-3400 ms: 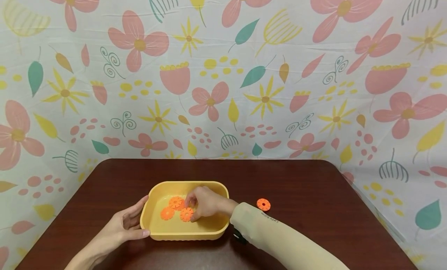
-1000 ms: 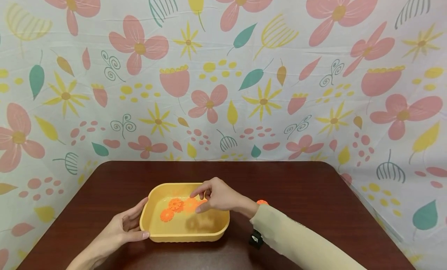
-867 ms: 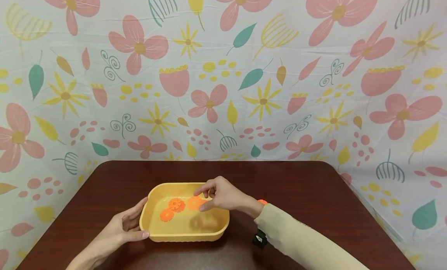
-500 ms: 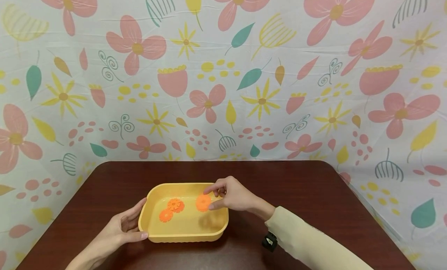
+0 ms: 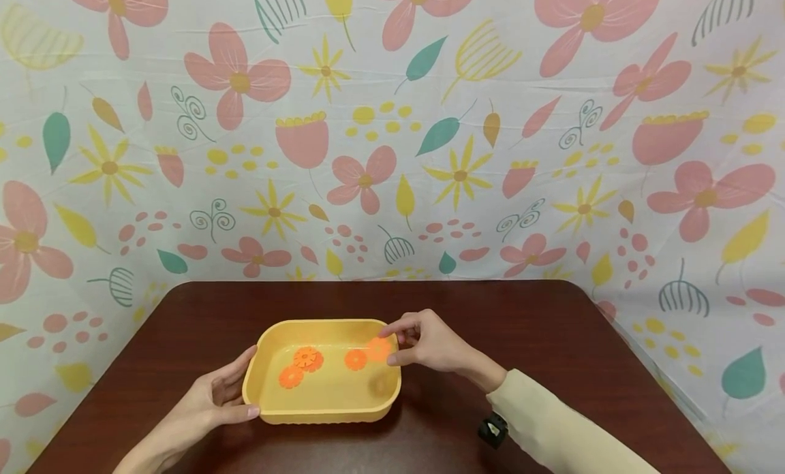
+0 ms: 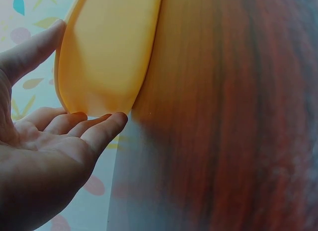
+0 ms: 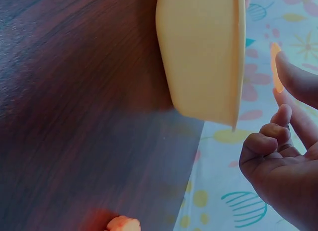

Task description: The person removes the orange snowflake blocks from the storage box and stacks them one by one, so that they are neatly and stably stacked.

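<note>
A yellow tray (image 5: 325, 417) with rounded corners stands on the table. My left hand (image 5: 208, 400) holds its left end, thumb at the near corner and fingertips along the side wall. Between thumb and forefinger, my right hand (image 5: 438, 346) pinches an orange notched plastic disc (image 5: 378, 349) above the tray's right rim. The right wrist view shows that disc (image 7: 276, 67) edge-on, apart from the tray wall. Inside the tray, one orange disc (image 5: 356, 359) lies right of the middle. Farther left, overlapping discs (image 5: 304, 357) lie beside another disc (image 5: 291, 376).
Another orange piece (image 7: 124, 224) lies on the table at the bottom of the right wrist view; my right arm hides it in the head view. A dark wood table (image 5: 478, 297) runs back to a flower-patterned cloth (image 5: 392, 120). A black device (image 5: 493, 430) hangs at my right wrist.
My right hand has gone from among the discs in the tray up and rightward to its right rim, carrying a disc. A disc lying in the tray has come into sight. My left hand stays put.
</note>
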Tool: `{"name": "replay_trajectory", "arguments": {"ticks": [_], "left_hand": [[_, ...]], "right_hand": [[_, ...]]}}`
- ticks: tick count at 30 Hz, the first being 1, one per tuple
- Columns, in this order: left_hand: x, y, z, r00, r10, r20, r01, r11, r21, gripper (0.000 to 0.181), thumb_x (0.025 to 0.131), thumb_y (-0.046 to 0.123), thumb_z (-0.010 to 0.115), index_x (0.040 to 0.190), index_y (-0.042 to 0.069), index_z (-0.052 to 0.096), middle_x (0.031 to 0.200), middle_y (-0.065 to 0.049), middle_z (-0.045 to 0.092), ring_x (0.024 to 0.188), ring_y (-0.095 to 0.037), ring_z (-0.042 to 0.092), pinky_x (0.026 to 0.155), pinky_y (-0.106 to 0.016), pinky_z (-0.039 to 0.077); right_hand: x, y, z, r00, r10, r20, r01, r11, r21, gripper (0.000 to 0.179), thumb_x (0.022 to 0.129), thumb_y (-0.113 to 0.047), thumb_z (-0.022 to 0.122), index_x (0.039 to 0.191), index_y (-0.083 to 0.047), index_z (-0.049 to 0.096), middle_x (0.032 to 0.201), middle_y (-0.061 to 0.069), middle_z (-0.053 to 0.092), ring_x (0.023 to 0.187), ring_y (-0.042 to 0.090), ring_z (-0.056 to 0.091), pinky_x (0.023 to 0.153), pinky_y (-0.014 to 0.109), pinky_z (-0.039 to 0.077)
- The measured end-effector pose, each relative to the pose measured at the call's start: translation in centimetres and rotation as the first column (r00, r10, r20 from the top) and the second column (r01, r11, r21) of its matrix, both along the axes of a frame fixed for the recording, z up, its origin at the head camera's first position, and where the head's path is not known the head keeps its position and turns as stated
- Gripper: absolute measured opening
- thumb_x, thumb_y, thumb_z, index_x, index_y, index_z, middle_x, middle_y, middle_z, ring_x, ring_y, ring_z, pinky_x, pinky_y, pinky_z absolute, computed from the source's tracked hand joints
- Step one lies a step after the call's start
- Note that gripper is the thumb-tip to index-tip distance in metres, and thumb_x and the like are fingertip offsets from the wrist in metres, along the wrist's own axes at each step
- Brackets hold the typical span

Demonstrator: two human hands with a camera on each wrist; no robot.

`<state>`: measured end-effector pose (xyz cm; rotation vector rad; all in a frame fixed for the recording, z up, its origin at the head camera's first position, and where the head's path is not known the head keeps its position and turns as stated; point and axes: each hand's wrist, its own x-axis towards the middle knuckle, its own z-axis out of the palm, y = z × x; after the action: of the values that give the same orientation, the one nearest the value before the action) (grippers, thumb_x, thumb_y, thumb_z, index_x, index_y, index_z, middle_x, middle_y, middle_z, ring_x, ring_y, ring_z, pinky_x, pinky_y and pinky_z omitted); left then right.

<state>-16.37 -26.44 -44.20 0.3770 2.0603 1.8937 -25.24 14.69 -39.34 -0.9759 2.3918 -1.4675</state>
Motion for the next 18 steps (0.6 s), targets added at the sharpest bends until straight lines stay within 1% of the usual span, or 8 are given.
{"name": "replay_trajectory", "arguments": {"ticks": [2,6,9,12,18], "left_hand": [[0.0,0.0,0.1,1.0,-0.004,-0.003,0.004,1.0,0.006,0.097,0.096,0.001,0.074,0.169,0.003,0.01,0.171,-0.021,0.012,0.137,-0.007,0.051,0.1,-0.029,0.051],[0.1,-0.1,0.1,1.0,-0.014,-0.003,0.014,1.0,0.01,0.096,0.097,0.002,0.073,0.169,0.004,0.009,0.171,-0.023,0.011,0.137,-0.009,0.05,0.1,-0.03,0.052],[0.1,-0.1,0.1,1.0,-0.007,0.005,0.007,1.0,0.002,0.096,0.097,0.002,0.073,0.169,0.005,0.01,0.171,-0.022,0.012,0.137,-0.009,0.051,0.099,-0.031,0.053],[0.0,-0.1,0.1,1.0,0.0,0.017,0.0,1.0,-0.005,0.096,0.097,0.002,0.073,0.169,0.006,0.01,0.172,-0.02,0.012,0.137,-0.009,0.052,0.1,-0.03,0.052],[0.1,0.0,0.1,1.0,-0.01,0.005,0.01,1.0,0.003,0.095,0.098,0.002,0.073,0.169,0.004,0.01,0.171,-0.022,0.011,0.137,-0.01,0.052,0.1,-0.031,0.053]], "right_hand": [[0.1,0.4,-0.1,1.0,-0.012,-0.004,0.012,1.0,-0.001,0.035,0.084,-0.006,0.09,0.117,-0.003,0.08,0.084,0.016,0.059,0.07,0.014,0.045,0.067,0.025,0.038],[0.3,1.1,-0.3,0.999,-0.029,-0.04,0.029,1.0,0.002,0.033,0.083,-0.007,0.09,0.115,-0.003,0.081,0.082,0.014,0.058,0.068,0.015,0.044,0.065,0.025,0.038],[0.3,1.7,-0.5,0.997,-0.05,-0.056,0.051,0.999,0.012,0.031,0.083,-0.008,0.091,0.112,-0.006,0.082,0.081,0.013,0.057,0.068,0.015,0.044,0.064,0.025,0.037],[0.2,2.3,-0.7,0.996,-0.071,-0.047,0.072,0.997,0.018,0.029,0.082,-0.01,0.091,0.11,-0.008,0.083,0.082,0.012,0.057,0.068,0.016,0.044,0.063,0.024,0.036],[0.4,3.8,-1.1,0.995,-0.099,-0.023,0.099,0.995,0.013,0.029,0.083,-0.01,0.091,0.11,-0.008,0.083,0.084,0.019,0.058,0.069,0.017,0.045,0.061,0.024,0.036]]}}
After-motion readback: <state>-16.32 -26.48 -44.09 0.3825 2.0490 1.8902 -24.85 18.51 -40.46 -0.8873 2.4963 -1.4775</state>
